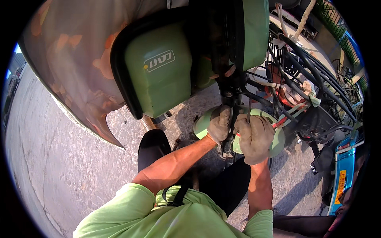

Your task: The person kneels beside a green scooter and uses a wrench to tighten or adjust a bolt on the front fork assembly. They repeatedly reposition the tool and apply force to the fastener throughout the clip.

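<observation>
Both my hands wear grey-tan work gloves and work close together at the front of a green electric scooter. My left hand (219, 123) is closed against the dark central frame (229, 131), its fingertips partly hidden. Just right of it, my right hand (256, 139) is curled round a thin dark rod (249, 108) that sticks up from the fist; its lower part is hidden. Beneath the hands, a light green rounded panel (202, 122) shows on both sides. Above them stands the scooter's dark steering column (228, 94).
A green leg shield (158, 73) with black trim stands upper left beside a grey patterned cover (75, 51). Tangled black cables (317, 83) and a black basket (319, 123) crowd the right. A blue vehicle part (344, 170) lies farther right. Rough pavement (79, 166) spreads below.
</observation>
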Available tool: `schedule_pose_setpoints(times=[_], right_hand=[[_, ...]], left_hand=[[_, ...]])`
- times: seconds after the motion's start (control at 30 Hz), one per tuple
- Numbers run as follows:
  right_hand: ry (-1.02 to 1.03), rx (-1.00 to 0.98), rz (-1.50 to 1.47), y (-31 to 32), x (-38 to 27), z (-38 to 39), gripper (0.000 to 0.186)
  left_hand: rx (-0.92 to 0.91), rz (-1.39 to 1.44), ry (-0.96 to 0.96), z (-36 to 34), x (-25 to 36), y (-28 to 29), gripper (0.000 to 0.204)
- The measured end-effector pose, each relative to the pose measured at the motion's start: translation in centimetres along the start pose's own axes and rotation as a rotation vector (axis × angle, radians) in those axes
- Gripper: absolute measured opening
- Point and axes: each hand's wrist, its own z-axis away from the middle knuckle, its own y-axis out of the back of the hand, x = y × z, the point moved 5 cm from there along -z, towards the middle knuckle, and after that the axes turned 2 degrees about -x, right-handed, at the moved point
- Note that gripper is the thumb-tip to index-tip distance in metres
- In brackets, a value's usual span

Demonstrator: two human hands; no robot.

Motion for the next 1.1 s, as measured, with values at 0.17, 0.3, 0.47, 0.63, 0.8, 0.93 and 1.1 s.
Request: schedule_pose_setpoints(times=[0.17, 0.3, 0.47, 0.63, 0.8, 0.93, 1.1], right_hand=[[-0.482, 0.04, -0.108, -0.5, 0.1, -2.6, 0.021], [-0.513, 0.231, -0.157, -1.7, 0.1, -3.9, 0.021], [-0.604, 0.057, -0.186, -0.5, 0.6, -4.4, 0.019], [-0.672, 0.037, -0.153, -0.4, 0.4, -4.2, 0.022], [-0.817, 0.098, -0.214, -0.9, 0.2, -3.7, 0.027], [-0.556, 0.056, -0.056, -1.4, 1.5, -5.5, 0.03], [-0.769, 0.099, -0.333, -2.6, 0.9, -6.2, 0.034]], left_hand=[[0.005, -0.182, -0.07, -0.1, -1.5, 0.2, 0.053], [-0.025, 0.02, 0.214, -0.4, -4.2, 0.3, 0.065], [0.031, -0.019, 0.232, -0.2, -0.1, 0.7, 0.071], [0.004, 0.161, 0.342, 0.6, 1.5, 0.0, 0.067], [-0.045, 0.228, 0.328, 1.0, 1.4, -0.7, 0.068], [-0.07, 0.203, 0.259, 0.7, 1.7, -1.0, 0.068], [-0.158, 0.387, 0.338, 0.3, -0.6, 0.1, 0.069]])
